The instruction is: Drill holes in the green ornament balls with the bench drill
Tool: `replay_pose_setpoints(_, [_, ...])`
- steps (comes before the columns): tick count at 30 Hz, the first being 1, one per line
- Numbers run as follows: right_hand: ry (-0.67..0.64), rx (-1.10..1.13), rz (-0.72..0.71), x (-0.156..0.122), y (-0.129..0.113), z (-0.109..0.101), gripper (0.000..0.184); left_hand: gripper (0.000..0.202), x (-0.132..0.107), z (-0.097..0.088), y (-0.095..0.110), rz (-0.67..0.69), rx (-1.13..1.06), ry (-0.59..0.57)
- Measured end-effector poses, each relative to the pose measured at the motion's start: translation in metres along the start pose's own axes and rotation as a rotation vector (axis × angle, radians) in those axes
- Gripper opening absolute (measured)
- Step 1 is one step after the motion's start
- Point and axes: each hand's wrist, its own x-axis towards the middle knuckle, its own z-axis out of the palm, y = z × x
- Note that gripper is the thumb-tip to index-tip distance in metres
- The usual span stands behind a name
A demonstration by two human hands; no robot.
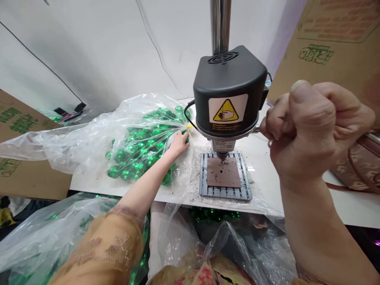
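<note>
A drill press (230,91) with a black motor housing and a yellow warning label stands on the white table. My right hand (308,122) is closed in a fist at its side, around the drill press handle (257,129), most of which the fist hides. My left hand (179,143) has its fingers curled at the gathered end of a clear plastic bag (97,130), left of the press. A bit of a green mirror ball (187,139) shows at its fingertips. Several more green mirror balls (139,152) fill the bag. Beneath the chuck, a brown square plate (224,179) with a small hole lies on the slotted metal base (246,194).
Dark shavings are scattered around the base. Cardboard boxes stand at the left (32,174) and the right (297,59). A patterned bag (356,166) sits at the right edge. Below the table's front edge are more plastic bags (59,229), with green glints inside.
</note>
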Motion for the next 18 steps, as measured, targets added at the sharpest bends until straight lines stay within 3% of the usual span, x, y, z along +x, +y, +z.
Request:
replay_pose_setpoints(2, [-0.012, 0.003, 0.004, -0.001, 0.001, 0.0, 0.045, 0.019, -0.014, -0.006, 0.006, -0.102, -0.188, -0.038])
replay_pose_setpoints(4, [-0.015, 0.015, 0.007, -0.001, 0.002, -0.001, 0.045, 0.029, -0.032, -0.008, 0.017, -0.255, -0.527, -0.113])
replay_pose_setpoints(7, [-0.013, 0.031, -0.003, -0.001, 0.003, -0.002, 0.046, 0.045, -0.063, -0.001, 0.034, -0.415, -0.897, -0.228])
replay_pose_setpoints(9, [-0.016, 0.033, -0.004, -0.001, 0.001, -0.002, 0.045, 0.05, -0.08, 0.009, 0.043, -0.419, -0.937, -0.242])
replay_pose_setpoints(12, [-0.046, 0.018, 0.032, -0.001, -0.003, -0.002, 0.044, 0.054, -0.097, 0.027, 0.048, -0.319, -0.879, -0.216])
replay_pose_setpoints(18, [-0.07, 0.009, 0.045, -0.001, -0.003, -0.003, 0.045, 0.062, -0.107, 0.051, 0.051, -0.202, -0.835, -0.259])
